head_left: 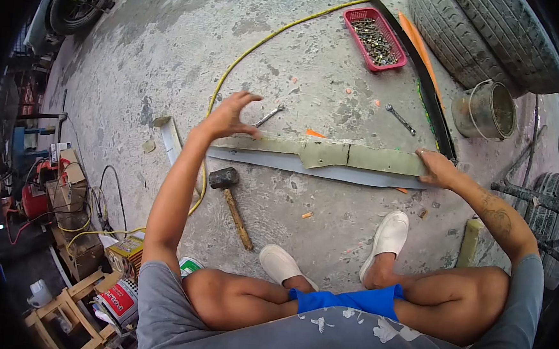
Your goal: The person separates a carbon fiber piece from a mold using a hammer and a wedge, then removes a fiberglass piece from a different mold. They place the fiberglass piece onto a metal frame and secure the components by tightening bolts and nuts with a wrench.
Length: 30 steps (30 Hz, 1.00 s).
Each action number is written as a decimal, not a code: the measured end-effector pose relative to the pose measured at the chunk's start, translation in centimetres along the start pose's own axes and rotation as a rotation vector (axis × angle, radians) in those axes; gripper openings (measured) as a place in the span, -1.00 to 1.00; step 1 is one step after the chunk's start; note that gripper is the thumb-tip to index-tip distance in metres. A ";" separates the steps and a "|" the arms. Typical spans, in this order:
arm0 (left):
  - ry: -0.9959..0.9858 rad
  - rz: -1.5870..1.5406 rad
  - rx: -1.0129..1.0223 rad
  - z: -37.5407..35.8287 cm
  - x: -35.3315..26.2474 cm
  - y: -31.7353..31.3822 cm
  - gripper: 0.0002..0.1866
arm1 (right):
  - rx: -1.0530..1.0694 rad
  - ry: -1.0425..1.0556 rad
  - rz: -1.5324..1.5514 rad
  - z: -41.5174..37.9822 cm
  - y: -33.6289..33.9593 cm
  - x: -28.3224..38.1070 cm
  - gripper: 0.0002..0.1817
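A long, greenish-grey panel (322, 155) with a dark crack lies across the floor in front of my feet, along a pale grey strip (274, 163). My right hand (438, 170) grips the panel's right end, fingers over its far edge. Above the left part of the panel is my left hand (224, 120), fingers spread and curved, holding nothing. Just beyond its fingertips lies a wrench (269, 116); a second wrench (400, 119) rests farther right. On the near side of the panel lies a mallet (224, 179) with a dark head and wooden handle.
A red basket (394, 65) of bolts stands at the back beside a long black strip (428, 94). Large tyres (493, 34) and a metal bucket (465, 115) are on the right. A yellow hose (255, 47) crosses the floor. Cans and boxes (67, 190) crowd the left.
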<state>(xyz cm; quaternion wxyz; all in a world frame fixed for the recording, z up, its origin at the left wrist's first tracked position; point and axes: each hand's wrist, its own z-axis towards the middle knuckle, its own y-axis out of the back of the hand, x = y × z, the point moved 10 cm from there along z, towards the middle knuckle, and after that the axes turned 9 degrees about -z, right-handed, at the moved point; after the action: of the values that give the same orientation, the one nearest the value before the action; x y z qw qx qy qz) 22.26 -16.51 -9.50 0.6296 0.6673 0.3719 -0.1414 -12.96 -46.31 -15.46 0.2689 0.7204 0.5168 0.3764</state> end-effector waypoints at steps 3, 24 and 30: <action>0.106 0.045 0.060 -2.6 2.4 0.7 -0.07 | -0.157 0.091 -0.042 -0.4 0.1 0.2 -0.18; -0.054 0.213 0.039 -5.0 1.4 -2.5 -0.56 | -0.074 0.009 -0.050 -0.5 -1.7 -0.7 -0.18; -0.052 0.204 0.000 -5.3 0.7 -2.5 -0.57 | -0.052 0.013 -0.102 -0.6 -0.8 -0.7 -0.14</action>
<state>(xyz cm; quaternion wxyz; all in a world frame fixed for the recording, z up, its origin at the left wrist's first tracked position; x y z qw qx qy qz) 19.61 -11.43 -10.91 0.6503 0.6977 0.2855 -0.0940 -13.98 -46.76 -15.97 0.3032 0.6833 0.5446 0.3803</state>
